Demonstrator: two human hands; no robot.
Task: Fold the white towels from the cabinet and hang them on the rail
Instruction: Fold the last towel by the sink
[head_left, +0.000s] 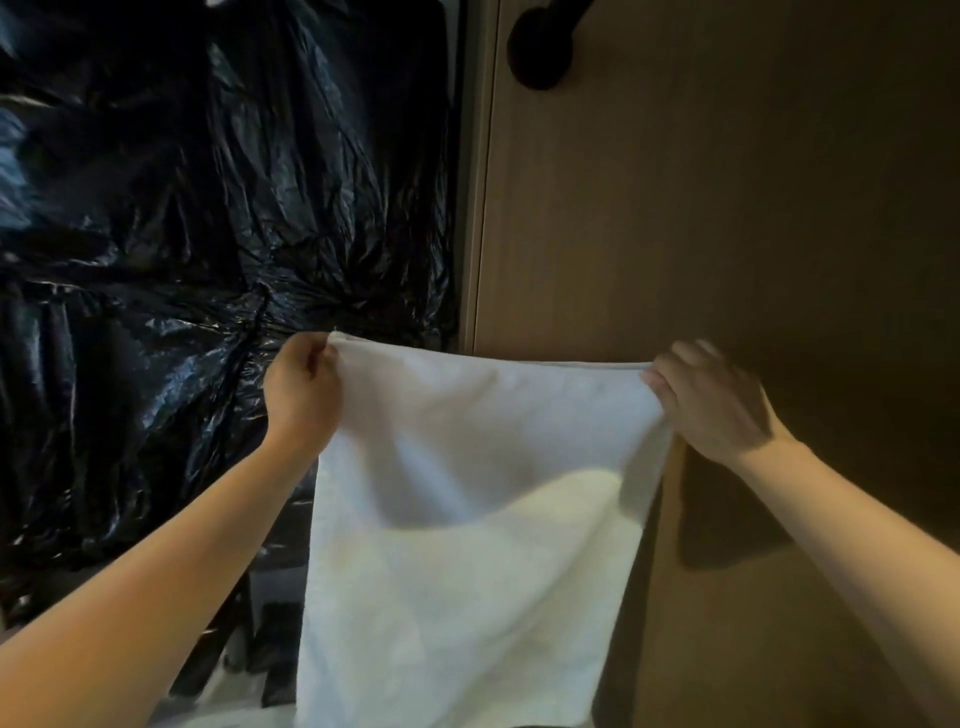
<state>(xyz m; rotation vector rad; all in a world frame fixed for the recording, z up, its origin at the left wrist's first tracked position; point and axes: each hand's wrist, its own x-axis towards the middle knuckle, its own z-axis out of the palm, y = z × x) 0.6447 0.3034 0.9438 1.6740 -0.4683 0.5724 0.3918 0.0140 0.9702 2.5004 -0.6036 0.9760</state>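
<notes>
Domestic interior, room type unclear. Wood-grain panel (727, 218), right; black round mount (540, 49) fixed at its top; crumpled black plastic sheet (208, 208) covering the left side. Dim lighting.

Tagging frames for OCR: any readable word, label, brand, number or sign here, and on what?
No text can be read in this view.
White fabric towel: no tag or print shows.
Crumpled black plastic sheet: only glare, no lettering.
Brown wooden panel: plain.
Dark round fitting at the top: no marking visible.
</notes>
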